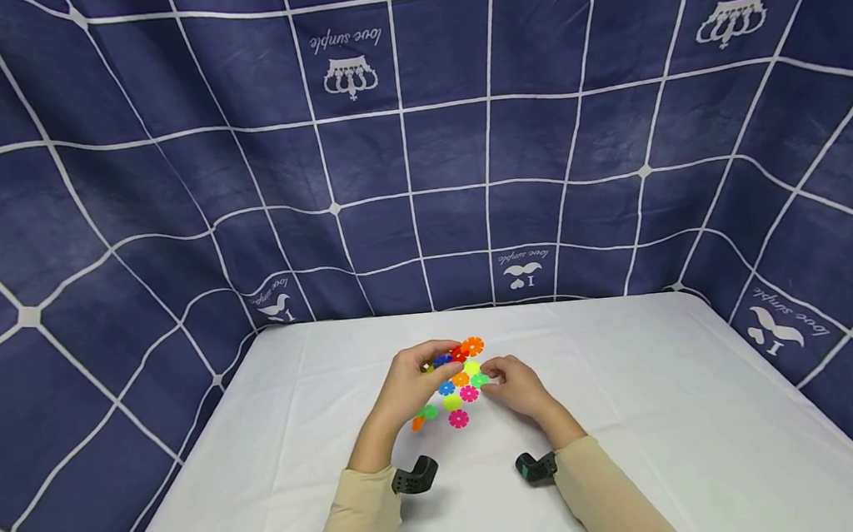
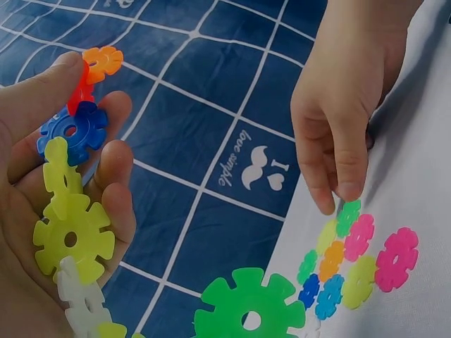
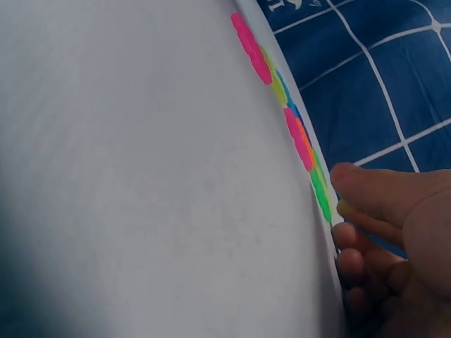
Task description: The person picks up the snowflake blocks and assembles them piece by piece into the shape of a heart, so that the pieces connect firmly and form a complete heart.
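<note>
My left hand (image 1: 403, 386) holds a chain of slotted, flower-shaped plastic discs, pinched between thumb and fingers. In the left wrist view the chain runs from an orange disc (image 2: 103, 62) through red, a blue disc (image 2: 74, 137), yellow ones and a white disc (image 2: 83, 299). A large green disc (image 2: 250, 317) shows lower down. My right hand (image 1: 517, 386) reaches down to the table, thumb and fingertips parted beside a loose green disc (image 2: 348, 220). Whether they touch it I cannot tell.
Several loose discs lie flat together on the white-covered table (image 1: 596, 420), among them a pink disc (image 1: 458, 419), a yellow disc (image 1: 452, 402) and a light blue disc (image 1: 446, 388). A blue checked curtain (image 1: 447, 147) stands behind the table and along its sides.
</note>
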Demonstrator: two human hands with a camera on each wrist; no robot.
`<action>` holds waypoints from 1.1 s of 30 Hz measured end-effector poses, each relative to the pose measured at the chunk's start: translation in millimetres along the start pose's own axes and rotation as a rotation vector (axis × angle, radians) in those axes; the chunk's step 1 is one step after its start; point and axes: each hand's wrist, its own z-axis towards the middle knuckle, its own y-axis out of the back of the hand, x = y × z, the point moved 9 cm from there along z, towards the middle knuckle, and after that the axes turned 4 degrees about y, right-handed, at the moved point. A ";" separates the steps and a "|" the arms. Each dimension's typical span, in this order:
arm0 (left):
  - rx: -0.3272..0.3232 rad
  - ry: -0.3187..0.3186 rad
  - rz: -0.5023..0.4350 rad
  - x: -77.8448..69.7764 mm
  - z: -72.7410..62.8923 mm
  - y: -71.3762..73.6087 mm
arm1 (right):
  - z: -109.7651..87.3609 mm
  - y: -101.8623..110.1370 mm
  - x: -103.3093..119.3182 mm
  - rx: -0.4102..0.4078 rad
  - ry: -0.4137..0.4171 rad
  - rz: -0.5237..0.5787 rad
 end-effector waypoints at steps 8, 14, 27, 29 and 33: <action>0.009 0.006 0.003 0.1 -1.0 -0.2 | 4.0 -1.5 4.3 -0.028 -0.001 -0.094; 0.017 -0.011 0.008 -1.2 -0.2 -1.8 | 3.5 -0.6 5.5 -0.047 -0.004 -0.135; 0.038 -0.003 -0.004 3.9 -1.2 -9.5 | -8.4 1.7 -0.1 -0.090 -0.025 0.037; 0.040 -0.006 0.003 3.5 -1.7 -10.0 | -10.3 2.4 -0.4 -0.098 -0.023 0.074; 0.030 -0.009 -0.012 1.9 -1.4 -7.4 | -7.5 6.0 0.6 -0.101 -0.024 0.163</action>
